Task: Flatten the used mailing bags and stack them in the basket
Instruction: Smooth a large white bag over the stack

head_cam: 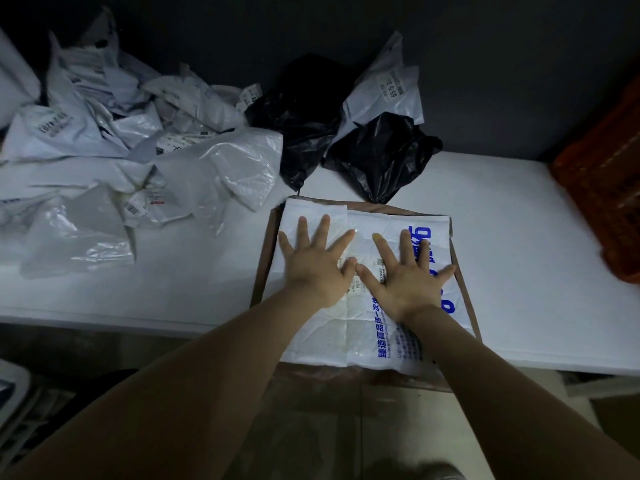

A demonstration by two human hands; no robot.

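Your L hand [313,268] & R hand [405,275], fingers spread flat, press white bag [329,337] w/ blue print; white table [519,271], dark wall [502,64].

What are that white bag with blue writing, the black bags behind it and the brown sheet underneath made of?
White bag: thin plastic film, slightly glossy, creased along folds. Black bags: shiny plastic film, crumpled, with bright highlights. Brown sheet: probably cardboard, matte with straight edges; dim light leaves it open.
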